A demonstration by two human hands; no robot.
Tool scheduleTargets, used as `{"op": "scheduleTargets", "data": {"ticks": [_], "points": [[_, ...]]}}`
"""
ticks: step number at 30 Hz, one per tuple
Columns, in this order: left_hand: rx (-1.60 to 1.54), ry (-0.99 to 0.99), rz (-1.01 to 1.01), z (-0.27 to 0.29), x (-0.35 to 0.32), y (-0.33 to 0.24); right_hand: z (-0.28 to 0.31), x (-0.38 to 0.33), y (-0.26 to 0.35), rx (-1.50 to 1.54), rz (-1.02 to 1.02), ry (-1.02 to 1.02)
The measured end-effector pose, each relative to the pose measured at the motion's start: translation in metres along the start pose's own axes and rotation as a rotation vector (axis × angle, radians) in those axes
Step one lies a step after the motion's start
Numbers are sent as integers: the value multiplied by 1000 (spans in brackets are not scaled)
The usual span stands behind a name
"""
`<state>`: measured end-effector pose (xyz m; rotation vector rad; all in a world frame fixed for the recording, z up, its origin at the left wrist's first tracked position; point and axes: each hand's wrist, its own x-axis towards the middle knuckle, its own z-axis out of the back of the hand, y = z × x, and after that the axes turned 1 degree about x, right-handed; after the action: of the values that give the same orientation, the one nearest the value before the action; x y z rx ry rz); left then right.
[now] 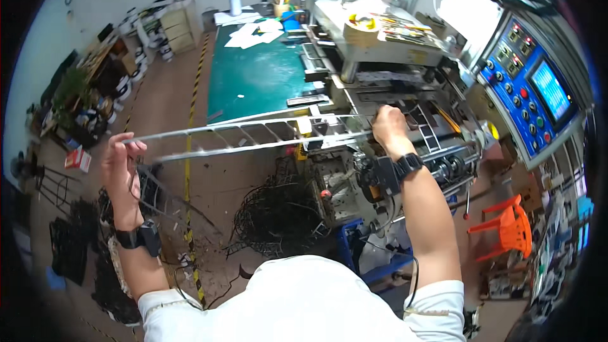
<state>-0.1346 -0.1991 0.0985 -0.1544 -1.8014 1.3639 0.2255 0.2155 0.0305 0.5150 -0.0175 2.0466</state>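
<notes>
A long, pale, ladder-like strip point(244, 139) with slanted crosspieces stretches level in front of me, from the left to the machine. My left hand point(121, 161) pinches its left end between thumb and fingers, out past the machine's edge. At the other end, my right hand point(389, 128) is closed with its fingers pointing down over the machine bed; the strip runs in under those fingers, and the fingertips are partly hidden. Just right of that hand, a similar ladder-like piece point(428, 130) lies on the machine. A yellow block point(304, 126) sits beside the strip.
A green-topped table point(256, 76) with papers and a spray bottle point(235, 1) stands ahead. A blue control panel point(529, 88) with buttons and a screen is at right, near an orange plastic chair point(506, 228). Dark tangled scrap point(275, 212) lies on the floor below the strip.
</notes>
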Motion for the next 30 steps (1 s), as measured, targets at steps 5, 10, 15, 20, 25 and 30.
{"op": "scheduleTargets", "data": {"ticks": [5,10,15,20,25,30], "points": [[-97,-233,75,4,-11,-4,3,-10,6,-9,301,-111],[-211,-344,354,36,-9,40,11,-11,8,66,267,-106],[335,-462,620,101,-23,98,23,-16,25,147,344,-240],[247,-274,477,23,-57,127,33,-19,32,244,426,-302],[107,127,326,-164,-79,90,31,-20,27,184,485,-372],[-18,418,21,-276,-63,75,26,-24,31,223,557,-295]]}}
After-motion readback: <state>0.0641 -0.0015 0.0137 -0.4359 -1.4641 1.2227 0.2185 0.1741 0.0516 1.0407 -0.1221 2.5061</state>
